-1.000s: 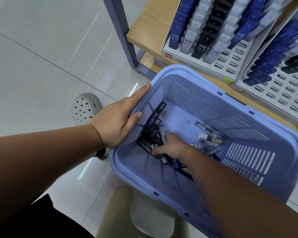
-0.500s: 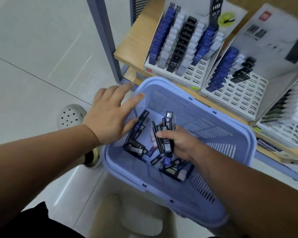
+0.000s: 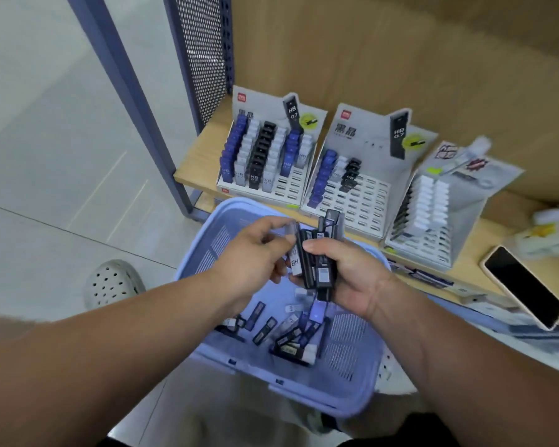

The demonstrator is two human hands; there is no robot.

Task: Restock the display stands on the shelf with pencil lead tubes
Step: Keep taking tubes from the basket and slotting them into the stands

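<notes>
Step in hand: sorting stock picked out of the basket, before any tube goes into a slot. The left hand (image 3: 252, 259) has its fingers pinched on a white tube (image 3: 295, 261) marked HB. It draws that tube off the side of a bundle of dark tubes (image 3: 331, 222), which the right hand (image 3: 352, 279) holds with fingers clenched round it. Both hands are above the lavender basket (image 3: 304, 382), where loose tubes (image 3: 289, 341) lie on the bottom.

Next move, as judged: carry the single tube up to the shelf (image 3: 197, 166) and seat it upright in a slot of matching colour.

The left stand (image 3: 262, 156) is nearly full. The middle stand (image 3: 362, 201) has most slots vacant. The right stand (image 3: 433, 221) holds white stock.

Surroundings: a shoe (image 3: 113, 282) on the floor, a shelf post (image 3: 126, 91), and a phone (image 3: 523, 285) lying near the shelf edge. The basket's far rim sits just before the stands, so the reach must pass over it.
</notes>
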